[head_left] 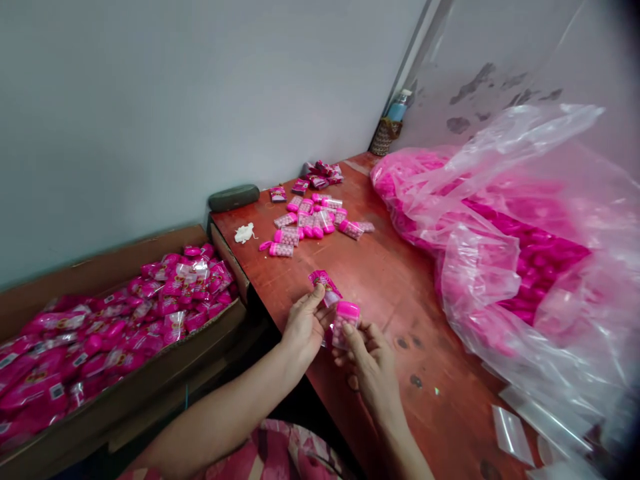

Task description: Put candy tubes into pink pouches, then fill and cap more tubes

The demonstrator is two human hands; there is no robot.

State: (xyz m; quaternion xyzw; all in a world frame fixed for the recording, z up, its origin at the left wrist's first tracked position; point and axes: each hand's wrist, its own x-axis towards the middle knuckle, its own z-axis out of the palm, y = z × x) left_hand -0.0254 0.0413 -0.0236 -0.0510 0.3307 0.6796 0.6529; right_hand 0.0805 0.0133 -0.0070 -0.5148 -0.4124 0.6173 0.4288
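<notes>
Near the front edge of the red table, my left hand (304, 321) pinches a printed pink wrapper packet (325, 287) between thumb and fingers. Close beside it, my right hand (370, 357) grips a small clear candy container (346, 323) with a pink cap, filled with pink balls. The container overlaps the packet's lower part, so I cannot tell whether it is inside or in front. Farther back lies a loose group of similar capped containers (310, 220). Behind them is a small pile of printed packets (323, 175).
An open cardboard box (165, 360) full of filled pink packets stands at the left. A large clear bag (465, 267) of pink pieces covers the table's right side. A dark case (234, 197), white crumpled scrap (245, 233), bottle (399, 107) and clear plastic pieces (513, 433) lie about.
</notes>
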